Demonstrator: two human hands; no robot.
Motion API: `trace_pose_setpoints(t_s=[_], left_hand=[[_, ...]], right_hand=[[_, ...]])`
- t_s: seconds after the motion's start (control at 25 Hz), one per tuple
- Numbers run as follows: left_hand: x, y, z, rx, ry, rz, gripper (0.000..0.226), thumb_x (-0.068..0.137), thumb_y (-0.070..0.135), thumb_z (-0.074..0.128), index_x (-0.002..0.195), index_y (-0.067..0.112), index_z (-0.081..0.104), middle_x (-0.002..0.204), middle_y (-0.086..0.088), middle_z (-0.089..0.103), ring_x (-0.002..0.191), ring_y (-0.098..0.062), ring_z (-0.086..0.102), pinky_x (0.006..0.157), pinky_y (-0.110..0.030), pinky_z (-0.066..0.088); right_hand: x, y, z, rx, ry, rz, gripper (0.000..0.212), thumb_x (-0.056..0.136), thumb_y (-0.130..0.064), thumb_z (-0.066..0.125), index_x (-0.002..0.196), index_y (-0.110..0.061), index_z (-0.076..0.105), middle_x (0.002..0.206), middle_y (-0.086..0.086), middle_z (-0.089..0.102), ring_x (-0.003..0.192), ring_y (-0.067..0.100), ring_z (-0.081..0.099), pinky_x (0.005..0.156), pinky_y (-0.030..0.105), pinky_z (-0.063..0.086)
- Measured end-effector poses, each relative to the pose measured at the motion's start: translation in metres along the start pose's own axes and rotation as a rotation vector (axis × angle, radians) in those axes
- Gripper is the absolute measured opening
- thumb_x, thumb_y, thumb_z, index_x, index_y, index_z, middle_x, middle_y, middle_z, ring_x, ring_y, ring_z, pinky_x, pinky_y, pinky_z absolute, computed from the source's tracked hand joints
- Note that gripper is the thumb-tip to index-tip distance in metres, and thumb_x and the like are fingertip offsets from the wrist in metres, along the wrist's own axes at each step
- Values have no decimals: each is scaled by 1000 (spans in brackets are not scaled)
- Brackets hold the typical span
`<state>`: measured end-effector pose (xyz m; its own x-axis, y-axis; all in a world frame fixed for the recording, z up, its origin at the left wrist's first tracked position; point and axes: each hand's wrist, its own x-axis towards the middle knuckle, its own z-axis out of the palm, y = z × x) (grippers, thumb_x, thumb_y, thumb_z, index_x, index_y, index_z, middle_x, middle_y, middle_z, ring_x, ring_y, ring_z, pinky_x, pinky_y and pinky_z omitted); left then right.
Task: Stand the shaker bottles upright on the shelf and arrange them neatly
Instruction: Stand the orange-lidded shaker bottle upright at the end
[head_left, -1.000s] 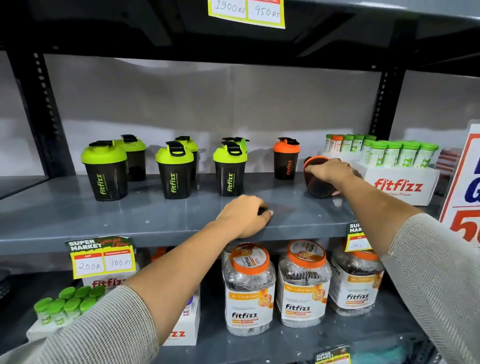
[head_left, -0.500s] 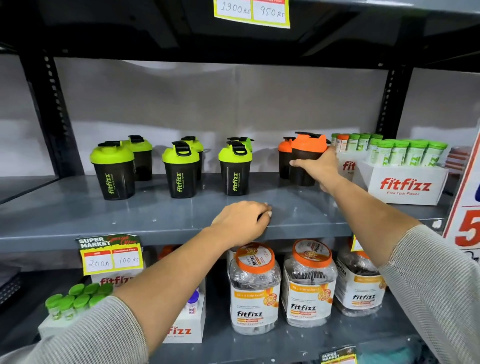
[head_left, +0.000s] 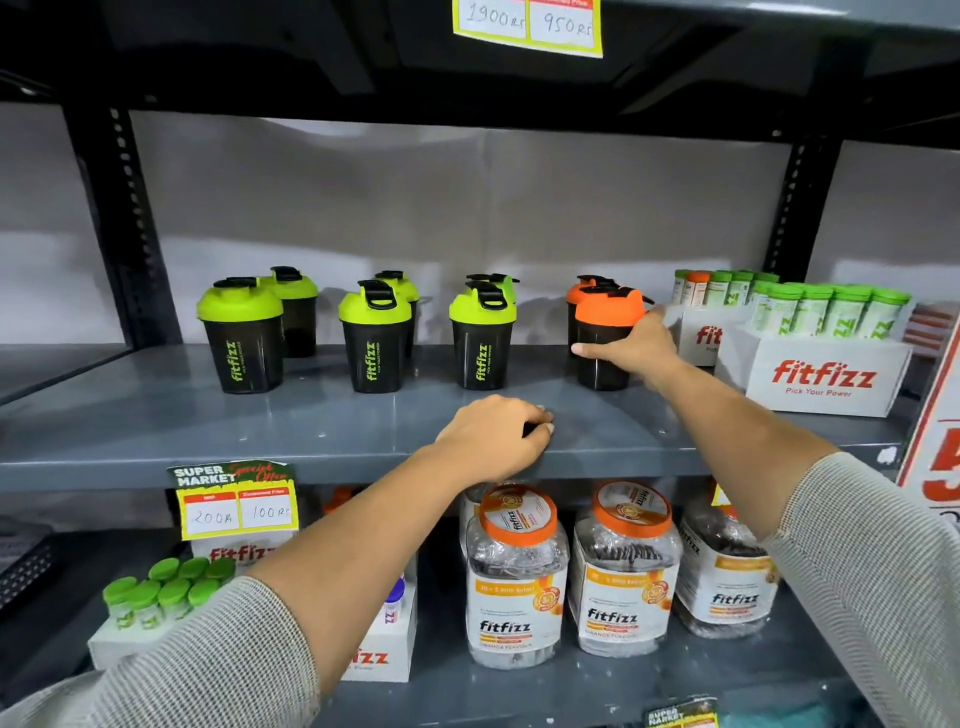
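My right hand (head_left: 636, 349) wraps its fingers (head_left: 587, 350) around the front orange shaker (head_left: 605, 338), upright on the shelf (head_left: 156, 415), just before a second orange one (head_left: 581, 291). My left hand (head_left: 498, 434) is curled, resting on the shelf's front edge, holding nothing I can see. Green shakers (head_left: 376, 338) stand in pairs to the left.

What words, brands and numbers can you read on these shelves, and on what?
"fitfizz": green-lidded shakers
"fitfizz Pick Your Power": white box
"1900 Rs", "950 Rs": top price tag
"SUPER MARKET", "200 R", "100 Rs": lower price tag
"fitfizz": jars
Smaller jar print: blurred.
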<state>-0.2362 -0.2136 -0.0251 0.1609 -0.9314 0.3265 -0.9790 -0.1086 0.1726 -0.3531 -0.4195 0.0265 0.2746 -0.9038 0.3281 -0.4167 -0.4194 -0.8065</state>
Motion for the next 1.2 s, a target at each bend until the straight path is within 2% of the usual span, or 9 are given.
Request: trace_pose_setpoints(t_s=[0.16, 0.28, 0.4, 0.56, 0.76, 0.92, 1.04, 1.12, 1.2], left_hand=[[9, -8, -12, -16, -104, 48, 43, 97, 47, 46, 132, 27, 61, 139, 11, 58, 131, -17, 52, 107, -34, 42], [10, -17, -8, -94, -85, 80, 38, 98, 38, 50, 132, 26, 62, 138, 10, 58, 133, -10, 49, 112, -28, 36], [10, -19, -6, -142, -61, 77, 36, 97, 32, 52, 130, 27, 63, 137, 11, 59, 133, -8, 49, 113, -27, 35], [7, -16, -8, -136, -34, 103, 36, 97, 32, 51, 130, 25, 64, 135, 11, 60, 131, -8, 51, 111, -30, 38], [8, -15, -8, -105, -36, 92, 38, 96, 35, 48, 130, 27, 64, 135, 12, 61, 130, -9, 52, 108, -35, 43], [8, -16, -8, -101, -36, 84, 38, 96, 36, 48, 129, 29, 64, 135, 13, 61, 130, -10, 52, 108, -35, 43], [9, -18, -7, -103, -39, 81, 38, 96, 37, 48, 129, 30, 64, 135, 15, 60, 130, -10, 52, 107, -36, 43], [9, -18, -7, -121, -43, 73, 37, 95, 37, 48, 128, 31, 64, 135, 15, 60, 130, -9, 51, 107, -35, 43], [9, -19, -6, -139, -40, 65, 37, 95, 38, 49, 128, 31, 64, 135, 15, 60, 130, -9, 51, 108, -35, 42]], right_hand=[[7, -17, -25, 161, -118, 185, 142, 40, -56, 94, 149, -2, 22, 150, 10, 40, 138, 28, 40, 110, 40, 37], [18, -38, -53, 137, -59, 93, 129, 60, -56, 86, 153, -1, 15, 158, 15, 29, 143, 30, 33, 112, 41, 32], [27, -61, -72, -175, -146, -106, 120, 64, -47, 88, 156, -15, 18, 162, 12, 18, 147, 32, 23, 117, 43, 26], [38, -81, -62, -676, -533, -207, 108, 71, -7, 79, 155, -36, 17, 162, 4, 16, 147, 31, 20, 113, 45, 32], [43, -89, -43, -882, -683, -194, 96, 71, 6, 69, 144, -45, 33, 146, -3, 28, 129, 33, 33, 101, 51, 45], [43, -92, -46, -862, -656, -105, 87, 73, -7, 80, 140, -44, 38, 137, -7, 29, 133, 30, 33, 89, 43, 54], [42, -95, -49, -868, -545, -112, 77, 69, -44, 82, 135, -26, 47, 131, 2, 47, 122, 31, 51, 72, 33, 52], [41, -102, -47, -930, -447, -145, 86, 55, -66, 75, 121, -16, 54, 118, 9, 58, 106, 34, 61, 74, 35, 54], [35, -110, -44, -1005, -354, -129, 90, 57, -74, 66, 123, -14, 52, 117, 11, 61, 99, 36, 63, 81, 39, 55]])
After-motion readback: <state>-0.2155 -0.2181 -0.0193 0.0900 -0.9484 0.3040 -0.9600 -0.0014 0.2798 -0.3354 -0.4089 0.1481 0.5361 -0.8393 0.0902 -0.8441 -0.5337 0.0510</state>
